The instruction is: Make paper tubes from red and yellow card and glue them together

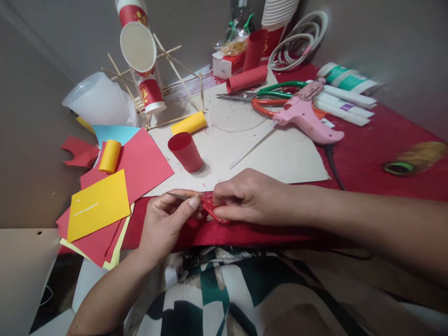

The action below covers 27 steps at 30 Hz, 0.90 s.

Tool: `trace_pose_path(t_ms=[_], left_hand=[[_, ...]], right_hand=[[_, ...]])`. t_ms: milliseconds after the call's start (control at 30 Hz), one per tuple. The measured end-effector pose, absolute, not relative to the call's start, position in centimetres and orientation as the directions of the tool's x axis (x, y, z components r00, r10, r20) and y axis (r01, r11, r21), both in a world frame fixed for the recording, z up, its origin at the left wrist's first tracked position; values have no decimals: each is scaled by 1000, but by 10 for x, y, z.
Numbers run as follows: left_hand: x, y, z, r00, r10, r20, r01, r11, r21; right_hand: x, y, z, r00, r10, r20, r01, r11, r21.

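Note:
In front of my body, at the table's near edge, both hands are close together. My right hand [241, 198] is closed around the red handles of a pair of scissors [210, 207]. A dark pointed blade sticks out to the left, past the fingers of my left hand [168, 217]. That hand is closed in a pinch beside the blade; what lies between its fingertips is too small to make out. Just beyond them, a red paper tube [187, 154] stands upright on the white board [297, 163].
Paper sheets [147, 158] and a yellow card [100, 205] lie left, with a yellow roll [110, 156]. Paper cups [138, 49] and a stick frame [175, 74] stand behind. Rightward are a pink glue gun [308, 119], green-handled pliers [283, 86] and a thread spool [416, 158].

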<state>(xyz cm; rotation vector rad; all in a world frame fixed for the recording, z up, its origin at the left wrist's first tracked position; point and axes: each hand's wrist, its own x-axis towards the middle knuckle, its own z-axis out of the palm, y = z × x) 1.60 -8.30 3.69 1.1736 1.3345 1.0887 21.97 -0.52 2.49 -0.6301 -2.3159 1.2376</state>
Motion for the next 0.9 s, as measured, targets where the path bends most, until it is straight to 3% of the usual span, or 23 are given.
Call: trace_pose_path(t_ms=[167, 300, 367, 500, 600, 767, 900], left_hand=[[5, -84, 49, -100, 995, 21, 189, -2, 982], [-11, -84, 70, -107, 987, 119, 212, -94, 973], [-15, -82, 79, -22, 988, 153, 212, -145, 966], [-12, -74, 80, 192, 969, 156, 185, -192, 964], [-5, -65, 74, 216, 972, 93, 138, -124, 983], [5, -54, 72, 151, 988, 26, 41, -33, 999], [15, -52, 75, 256, 967, -1, 18, -4, 1000]], right_hand=[[222, -4, 38, -861, 508, 14, 107, 208, -972], [224, 0, 43, -690, 721, -61, 16, -69, -997], [224, 3, 41, -655, 745, -130, -30, -198, -980], [222, 4, 34, -842, 498, -210, -58, -469, -881], [224, 3, 30, -924, 331, -193, -49, -601, -798], [228, 2, 30, -952, 268, -147, -72, -663, -745], [228, 1, 34, -972, 195, -127, -43, -685, -727]])
